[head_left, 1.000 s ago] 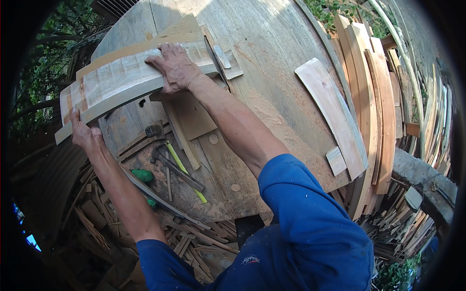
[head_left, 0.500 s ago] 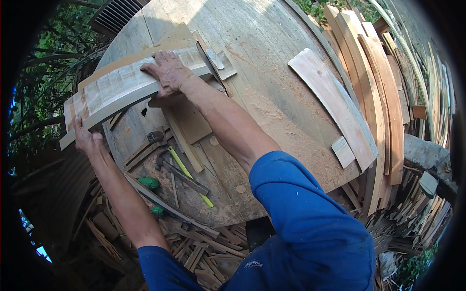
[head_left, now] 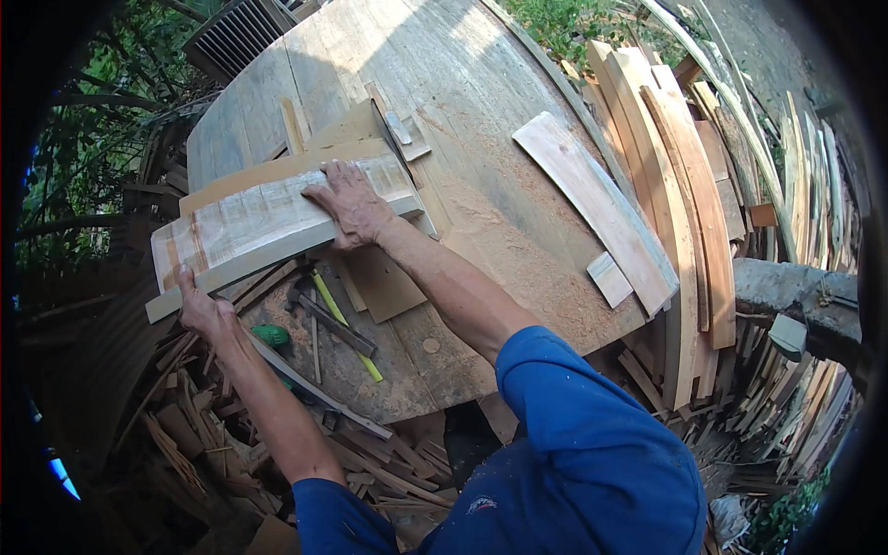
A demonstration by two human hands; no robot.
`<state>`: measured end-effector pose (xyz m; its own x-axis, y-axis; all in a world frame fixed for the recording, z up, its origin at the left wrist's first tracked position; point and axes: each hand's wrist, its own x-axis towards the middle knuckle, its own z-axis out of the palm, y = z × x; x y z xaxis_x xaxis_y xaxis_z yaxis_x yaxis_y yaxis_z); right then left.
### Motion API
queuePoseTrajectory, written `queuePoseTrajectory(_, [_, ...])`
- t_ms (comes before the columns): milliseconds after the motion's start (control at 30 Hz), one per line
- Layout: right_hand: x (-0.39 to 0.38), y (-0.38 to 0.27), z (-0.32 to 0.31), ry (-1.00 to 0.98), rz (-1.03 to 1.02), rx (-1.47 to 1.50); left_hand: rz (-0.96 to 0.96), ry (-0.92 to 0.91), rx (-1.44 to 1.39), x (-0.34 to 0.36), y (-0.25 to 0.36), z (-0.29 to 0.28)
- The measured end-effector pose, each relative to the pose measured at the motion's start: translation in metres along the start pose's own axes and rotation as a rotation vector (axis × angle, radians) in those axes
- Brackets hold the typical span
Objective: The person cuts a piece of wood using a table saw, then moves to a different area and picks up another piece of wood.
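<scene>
A long pale board (head_left: 268, 215), streaked with brown and curved along its near side, lies across the left part of the wooden table (head_left: 481, 305). At its left end my left hand (head_left: 208, 310) grips the near edge, thumb on top and the other fingers mostly hidden. My right hand (head_left: 353, 205) rests on the board's upper face near its right end, fingers extended and thumb apart. Under the far side shows a flat brown sheet (head_left: 347, 134). A thin dark upright edge (head_left: 390, 129) stands close to the board's right end; I cannot tell what it is.
A hammer (head_left: 338, 328), a yellow strip (head_left: 344, 324) and a green tool (head_left: 270, 336) lie at the near left. To the right are a curved plank (head_left: 597, 208), a small block (head_left: 610, 280) and stacked curved timbers (head_left: 684, 213). Offcuts (head_left: 185, 425) cover the ground; sawdust dusts the tabletop.
Both hands and the board have come nearer to me across the table. The board now hides a dark block beside the hammer. The whole view has shifted slightly.
</scene>
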<state>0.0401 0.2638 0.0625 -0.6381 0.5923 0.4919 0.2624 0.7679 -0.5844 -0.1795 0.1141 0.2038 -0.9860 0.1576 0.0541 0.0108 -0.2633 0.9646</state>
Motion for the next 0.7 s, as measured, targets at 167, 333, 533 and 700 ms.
queuePoseTrajectory(167, [-0.050, -0.020, -0.021, -0.018, 0.025, 0.030, -0.026, -0.008, -0.051, -0.047, -0.003, -0.038])
queuePoseTrajectory(333, [-0.071, -0.032, -0.038, -0.062, 0.055, 0.060, -0.089, -0.005, 0.005, -0.075, 0.018, -0.042])
queuePoseTrajectory(533, [-0.049, -0.027, -0.061, -0.240, 0.070, 0.109, -0.065, 0.025, 0.039, -0.065, 0.036, -0.013])
queuePoseTrajectory(700, [0.002, 0.009, -0.073, -0.308, 0.306, 0.396, -0.184, 0.084, 0.000, -0.049, 0.020, 0.032])
